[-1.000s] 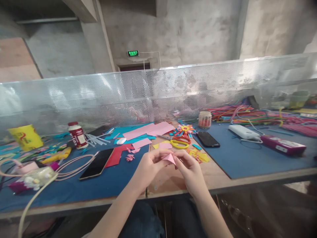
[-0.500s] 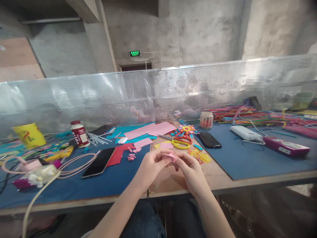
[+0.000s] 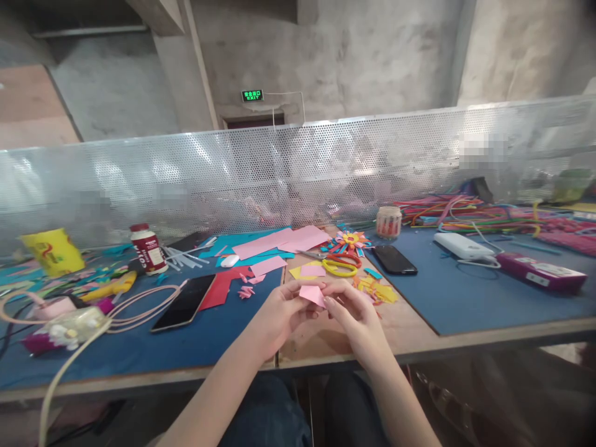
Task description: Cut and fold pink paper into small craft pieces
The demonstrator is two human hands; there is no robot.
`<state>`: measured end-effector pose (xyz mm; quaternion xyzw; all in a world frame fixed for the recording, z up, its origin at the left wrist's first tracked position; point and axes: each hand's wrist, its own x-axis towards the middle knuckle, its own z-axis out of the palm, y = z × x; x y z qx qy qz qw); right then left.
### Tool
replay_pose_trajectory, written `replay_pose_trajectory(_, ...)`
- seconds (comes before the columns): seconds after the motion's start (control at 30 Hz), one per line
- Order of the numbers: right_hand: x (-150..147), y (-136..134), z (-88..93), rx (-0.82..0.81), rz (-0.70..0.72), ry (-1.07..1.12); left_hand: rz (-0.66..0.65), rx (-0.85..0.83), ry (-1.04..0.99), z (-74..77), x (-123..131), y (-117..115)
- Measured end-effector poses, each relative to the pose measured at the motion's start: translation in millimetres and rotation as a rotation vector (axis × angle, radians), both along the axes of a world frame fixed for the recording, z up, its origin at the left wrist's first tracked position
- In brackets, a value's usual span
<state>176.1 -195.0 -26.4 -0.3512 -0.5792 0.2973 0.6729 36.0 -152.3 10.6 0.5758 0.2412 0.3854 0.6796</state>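
- Head view: left hand (image 3: 279, 313) and right hand (image 3: 356, 316) both pinched on pink paper (image 3: 311, 293), partly folded to a point, 6 o'clock of scissors (image 3: 339, 267).
- Small folded pieces (image 3: 245, 292) lay at 10 o'clock of the paper.
- Flat sheets (image 3: 279, 242) at 12 o'clock, unfolded.

Small pink paper piece (image 3: 311, 293): plain matte pink, folded flat into a pointed, roughly triangular shape, one corner aimed down and to the right. It is held clear of the counter (image 3: 419, 338), above the bare wooden strip near the front edge. The left hand (image 3: 279, 313) pinches its left side and the right hand (image 3: 356, 316) its right side.
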Motion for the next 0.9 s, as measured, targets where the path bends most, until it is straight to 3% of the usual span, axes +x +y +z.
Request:
replay_pose_trajectory(0.47, -0.2, 0.2, -0.7, -0.045, -0.007, -0.005, 0.025, 0.076, 0.046, 0.1, 1.1, -2.2)
replay_pose_trajectory(0.73, -3.9, 1.3, -4.1, 0.063, -0.094, -0.063, 0.04, 0.091, 0.083, -1.3, 0.6, -1.9)
replay_pose_trajectory(0.9, -4.5, 1.0, -5.1, 0.099, -0.092, -0.046, 0.106, 0.184, 0.126, 2.5, 1.8, -4.0)
